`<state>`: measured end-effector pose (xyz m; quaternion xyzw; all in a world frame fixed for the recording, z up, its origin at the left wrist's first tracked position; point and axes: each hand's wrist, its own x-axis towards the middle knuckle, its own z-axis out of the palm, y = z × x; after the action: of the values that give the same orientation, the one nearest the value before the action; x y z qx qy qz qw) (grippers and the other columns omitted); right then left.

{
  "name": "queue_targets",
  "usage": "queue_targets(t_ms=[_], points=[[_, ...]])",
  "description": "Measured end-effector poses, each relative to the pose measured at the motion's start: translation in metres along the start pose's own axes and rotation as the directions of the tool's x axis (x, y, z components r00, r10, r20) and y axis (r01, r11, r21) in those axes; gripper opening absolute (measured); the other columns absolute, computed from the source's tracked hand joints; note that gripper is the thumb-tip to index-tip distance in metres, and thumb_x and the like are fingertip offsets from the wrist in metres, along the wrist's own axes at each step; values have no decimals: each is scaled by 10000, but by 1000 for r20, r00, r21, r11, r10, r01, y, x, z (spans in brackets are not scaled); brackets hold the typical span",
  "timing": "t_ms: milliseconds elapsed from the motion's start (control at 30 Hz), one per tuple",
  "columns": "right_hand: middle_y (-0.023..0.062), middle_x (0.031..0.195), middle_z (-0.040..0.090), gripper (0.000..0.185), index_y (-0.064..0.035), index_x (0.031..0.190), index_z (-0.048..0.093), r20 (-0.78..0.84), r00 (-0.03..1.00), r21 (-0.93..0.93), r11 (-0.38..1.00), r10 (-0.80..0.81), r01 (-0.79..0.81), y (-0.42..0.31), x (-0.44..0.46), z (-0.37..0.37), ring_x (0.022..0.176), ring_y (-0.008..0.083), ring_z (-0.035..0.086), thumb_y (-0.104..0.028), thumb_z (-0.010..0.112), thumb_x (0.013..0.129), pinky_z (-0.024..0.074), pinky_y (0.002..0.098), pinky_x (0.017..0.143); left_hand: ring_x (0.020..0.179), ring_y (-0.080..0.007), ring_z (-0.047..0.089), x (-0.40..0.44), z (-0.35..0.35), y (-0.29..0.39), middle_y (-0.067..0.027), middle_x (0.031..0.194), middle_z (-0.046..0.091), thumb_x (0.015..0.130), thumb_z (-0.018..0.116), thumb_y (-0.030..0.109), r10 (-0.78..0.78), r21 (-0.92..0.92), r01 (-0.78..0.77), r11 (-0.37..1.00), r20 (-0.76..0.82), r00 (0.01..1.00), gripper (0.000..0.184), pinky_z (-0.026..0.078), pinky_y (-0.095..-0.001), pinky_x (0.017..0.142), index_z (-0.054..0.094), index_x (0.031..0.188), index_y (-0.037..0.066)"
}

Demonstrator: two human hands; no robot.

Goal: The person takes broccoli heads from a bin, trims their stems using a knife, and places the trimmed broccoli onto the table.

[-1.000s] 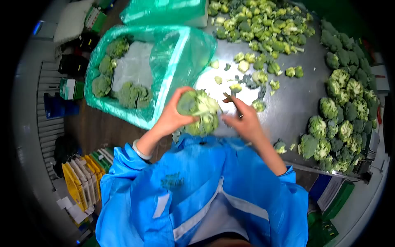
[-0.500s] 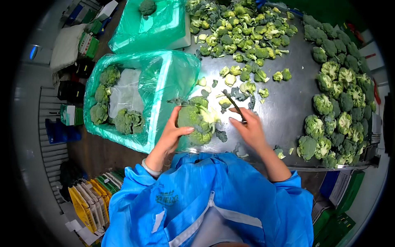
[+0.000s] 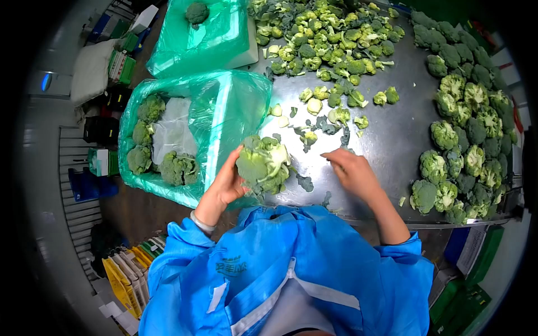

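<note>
My left hand (image 3: 227,182) holds a broccoli head (image 3: 262,164) by its left side, with the pale cut stem facing up and right. To its right, my right hand (image 3: 352,172) is over the metal table (image 3: 386,134) with its fingers curled together. A small dark tip shows at those fingers; most of what they hold is hidden. Loose leaf scraps (image 3: 305,182) and small florets (image 3: 339,116) lie between and beyond my hands.
A green-lined crate (image 3: 216,134) with several broccoli heads stands at the left, another lined crate (image 3: 230,39) behind it. Trimmed florets (image 3: 336,45) are piled at the back. Broccoli heads (image 3: 440,137) line the right side. Folded yellow crates (image 3: 120,285) stand lower left.
The broccoli head has turned in my left hand, its cut stem now more upward. My right hand has moved a little right, and the dark blade seen earlier is now mostly hidden.
</note>
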<state>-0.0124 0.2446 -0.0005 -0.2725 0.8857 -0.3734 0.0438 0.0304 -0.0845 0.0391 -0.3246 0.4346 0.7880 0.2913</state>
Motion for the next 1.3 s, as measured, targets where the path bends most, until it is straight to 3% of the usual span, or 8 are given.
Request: queue_targets(t_ms=[167, 367, 567, 700, 833, 1000, 1267, 1300], points=[[69, 998, 670, 319, -118, 1082, 669, 163, 978, -73, 987, -130, 143, -19, 13, -11, 752, 293, 671, -21, 590, 788, 541, 411, 630, 1079, -256, 654, 3, 2, 9, -85, 1336, 581, 964, 508, 521, -1, 48, -1, 999, 45, 999, 619, 580, -413, 804, 413, 1438, 134], [128, 891, 688, 257, -98, 969, 706, 482, 866, -449, 887, 133, 113, 16, -2, -18, 784, 324, 679, -20, 578, 761, 538, 448, 672, 946, -206, 691, 2, 8, 17, -85, 1218, 639, 957, 508, 527, 77, 124, -72, 990, -36, 996, 598, 570, -329, 625, 463, 1390, 117], [52, 912, 670, 250, -98, 1062, 697, -181, 977, 259, 953, -114, 159, -29, 14, -5, 732, 247, 665, -125, 706, 813, 539, 348, 617, 1050, -235, 667, 12, 26, 16, -82, 1261, 629, 938, 502, 593, -29, 45, 28, 999, 22, 999, 650, 583, -384, 756, 491, 1380, 117], [66, 928, 652, 249, -74, 1048, 673, -305, 937, 220, 944, -172, 245, -41, 22, 29, 704, 251, 645, -122, 735, 811, 523, 334, 600, 1132, -255, 618, 28, 38, -2, -72, 1306, 608, 927, 460, 642, -8, 8, 7, 1000, 114, 993, 669, 543, -453, 876, 524, 1364, 139], [63, 846, 637, 197, -2, 1021, 634, -164, 895, 919, 393, 416, -14, -40, 12, 30, 717, 137, 587, -145, 690, 898, 467, 319, 655, 1091, -294, 630, 22, 49, -7, -82, 1351, 572, 889, 405, 723, -19, -47, 28, 999, 172, 985, 765, 551, -439, 847, 507, 1384, 149], [178, 830, 665, 533, 2, 1095, 627, -158, 873, 399, 838, 462, -372, 3, -3, 32, 740, 336, 655, -441, 746, 823, 489, 420, 672, 974, -317, 659, 31, 39, -19, -106, 1281, 603, 889, 390, 737, 10, -76, 5, 997, 190, 982, 768, 561, -389, 598, 487, 1376, 151], [105, 964, 700, 566, -49, 1205, 634, -48, 896, 655, 691, 442, -306, 12, -52, 29, 937, 221, 663, -391, 805, 788, 498, 340, 861, 940, -287, 676, 43, 83, -53, -132, 1210, 630, 948, 382, 681, -101, 311, -8, 950, 332, 938, 725, 572, -372, 664, 471, 1365, 95], [98, 855, 684, 491, -42, 1168, 637, -60, 887, 664, 681, 459, -307, 33, -63, 40, 749, 182, 655, -349, 788, 815, 517, 314, 702, 934, -294, 677, 46, 85, -56, -142, 1205, 629, 949, 375, 683, -142, 317, 18, 948, 373, 917, 736, 571, -370, 672, 452, 1378, 90]])
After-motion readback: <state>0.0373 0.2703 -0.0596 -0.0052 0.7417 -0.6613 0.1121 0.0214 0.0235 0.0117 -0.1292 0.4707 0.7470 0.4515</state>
